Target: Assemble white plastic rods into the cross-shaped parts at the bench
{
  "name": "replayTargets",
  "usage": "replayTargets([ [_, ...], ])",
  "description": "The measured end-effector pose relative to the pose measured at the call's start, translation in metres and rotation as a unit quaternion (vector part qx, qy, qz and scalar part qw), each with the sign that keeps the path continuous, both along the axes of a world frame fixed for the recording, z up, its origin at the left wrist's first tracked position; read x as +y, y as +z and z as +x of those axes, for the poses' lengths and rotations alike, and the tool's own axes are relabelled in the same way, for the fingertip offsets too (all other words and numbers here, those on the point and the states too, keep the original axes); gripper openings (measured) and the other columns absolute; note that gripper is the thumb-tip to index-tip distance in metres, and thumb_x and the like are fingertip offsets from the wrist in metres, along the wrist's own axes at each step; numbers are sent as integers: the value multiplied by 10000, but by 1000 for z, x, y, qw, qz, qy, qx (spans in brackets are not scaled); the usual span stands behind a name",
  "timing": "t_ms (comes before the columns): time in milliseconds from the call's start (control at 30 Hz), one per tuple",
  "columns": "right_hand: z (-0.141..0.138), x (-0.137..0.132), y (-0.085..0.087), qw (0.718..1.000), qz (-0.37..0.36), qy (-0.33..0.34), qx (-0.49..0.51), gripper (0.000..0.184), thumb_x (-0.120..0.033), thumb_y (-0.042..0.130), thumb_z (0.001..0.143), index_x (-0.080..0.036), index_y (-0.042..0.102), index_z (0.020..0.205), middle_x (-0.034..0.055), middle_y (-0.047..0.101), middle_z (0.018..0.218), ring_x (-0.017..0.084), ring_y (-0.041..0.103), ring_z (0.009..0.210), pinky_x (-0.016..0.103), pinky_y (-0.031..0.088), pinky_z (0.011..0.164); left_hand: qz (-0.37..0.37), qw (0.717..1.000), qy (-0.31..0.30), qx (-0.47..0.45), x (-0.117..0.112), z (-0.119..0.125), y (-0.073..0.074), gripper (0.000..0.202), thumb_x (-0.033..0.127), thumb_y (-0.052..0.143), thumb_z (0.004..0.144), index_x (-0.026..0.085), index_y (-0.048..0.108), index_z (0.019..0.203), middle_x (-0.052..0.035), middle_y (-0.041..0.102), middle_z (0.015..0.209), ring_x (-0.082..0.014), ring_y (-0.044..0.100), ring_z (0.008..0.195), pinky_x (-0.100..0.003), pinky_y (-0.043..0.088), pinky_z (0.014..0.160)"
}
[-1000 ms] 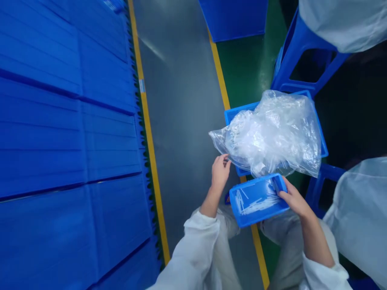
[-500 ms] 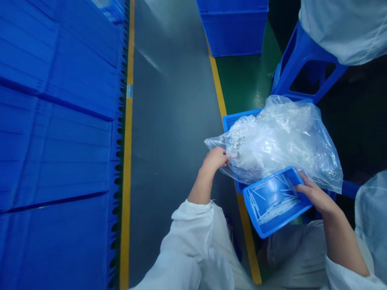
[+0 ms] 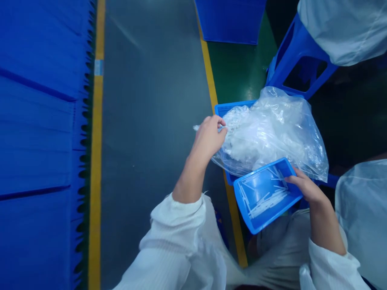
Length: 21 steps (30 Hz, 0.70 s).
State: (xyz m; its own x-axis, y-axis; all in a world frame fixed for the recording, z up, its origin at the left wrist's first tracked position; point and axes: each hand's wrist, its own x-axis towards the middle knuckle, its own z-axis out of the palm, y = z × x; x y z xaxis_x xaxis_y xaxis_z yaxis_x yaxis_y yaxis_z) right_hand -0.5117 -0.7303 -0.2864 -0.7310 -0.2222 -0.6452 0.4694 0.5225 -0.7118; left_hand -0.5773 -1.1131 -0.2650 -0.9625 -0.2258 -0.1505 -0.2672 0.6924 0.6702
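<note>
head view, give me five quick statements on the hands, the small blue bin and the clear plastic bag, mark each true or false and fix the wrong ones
1. The right hand holds the small blue bin at one end. True.
2. The left hand is inside the small blue bin. False: it is at the left end of the clear plastic bag.
3. White sticks lie in the small blue bin. True.
4. The clear plastic bag fits wholly inside the larger blue crate. False: it spreads out past the crate's edges.
5. A blue stool stands beyond the clear plastic bag. True.
</note>
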Motion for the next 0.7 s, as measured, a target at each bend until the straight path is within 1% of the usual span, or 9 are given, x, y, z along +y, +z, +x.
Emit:
replayTargets([
  [67, 2, -1, 3, 999, -22, -7, -41, 689, -401, 688, 892, -254, 600, 1559, 86, 768, 1355, 412, 721, 1225, 530, 609, 1048, 81, 987, -132, -47, 9, 5, 28, 190, 323, 646, 981, 196, 759, 1067, -55, 761, 1014, -239, 738, 963, -380, 589, 937],
  [100, 3, -1, 4, 998, -30, -7, -50, 695, -393, 696, 888, -266, 595, 1563, 74, 750, 1392, 412, 702, 1262, 543, 588, 1082, 126, 961, -226, -97, 15, 7, 38, 246, 390, 638, 997, 199, 774, 1070, -45, 765, 987, -241, 750, 957, -368, 597, 906],
  [200, 7, 1, 4, 998, -41, 3, -40, 706, -378, 709, 882, -297, 585, 1572, 43, 693, 1486, 410, 646, 1347, 584, 512, 1175, 172, 893, -382, -164, 37, 9, 47, 316, 440, 644, 995, 219, 786, 1169, -45, 792, 1046, -279, 770, 1059, -365, 601, 919],
  [300, 10, 4, 5, 999, -38, -7, -35, 716, -357, 718, 871, -317, 584, 1574, 36, 689, 1488, 409, 641, 1347, 589, 494, 1191, 134, 929, -339, -68, 61, 2, 27, 392, 338, 579, 1023, 255, 696, 1388, -68, 759, 1333, -304, 720, 1246, -419, 562, 1079],
  [367, 12, 5, 8, 997, -58, -3, -41, 711, -356, 713, 884, -313, 573, 1579, 47, 701, 1462, 402, 654, 1325, 575, 516, 1168, 139, 935, -325, -10, 73, -5, 11, 573, 309, 578, 1022, 300, 517, 1591, -73, 623, 1572, -317, 654, 1370, -453, 527, 1156],
  [433, 14, 6, 13, 994, -99, 15, -49, 700, -377, 708, 904, -291, 559, 1583, 61, 706, 1446, 389, 666, 1301, 562, 534, 1144, 166, 919, -356, 20, 81, -12, 1, 807, 348, 662, 991, 345, 301, 1712, -72, 423, 1741, -354, 534, 1510, -487, 493, 1209],
  [533, 19, 8, 21, 984, -164, 52, -52, 691, -403, 703, 928, -251, 544, 1582, 80, 703, 1440, 366, 680, 1264, 540, 548, 1116, 175, 891, -416, 52, 91, -23, -6, 1069, 427, 813, 895, 357, 172, 1748, -57, 181, 1836, -405, 254, 1664, -546, 374, 1303],
  [600, 23, 10, 26, 978, -186, 81, -43, 669, -399, 699, 935, -242, 555, 1569, 83, 693, 1455, 354, 678, 1261, 510, 555, 1095, 170, 879, -441, 64, 100, -35, -8, 1146, 438, 856, 853, 358, 149, 1752, -43, 85, 1850, -407, 114, 1694, -578, 298, 1334],
  [700, 28, 11, 30, 973, -184, 138, -24, 596, -361, 692, 928, -235, 619, 1506, 73, 705, 1429, 337, 677, 1240, 463, 555, 1070, 187, 878, -433, 84, 123, -67, -9, 1077, 375, 777, 903, 372, 117, 1754, -32, 10, 1854, -403, 34, 1697, -618, 331, 1298],
])
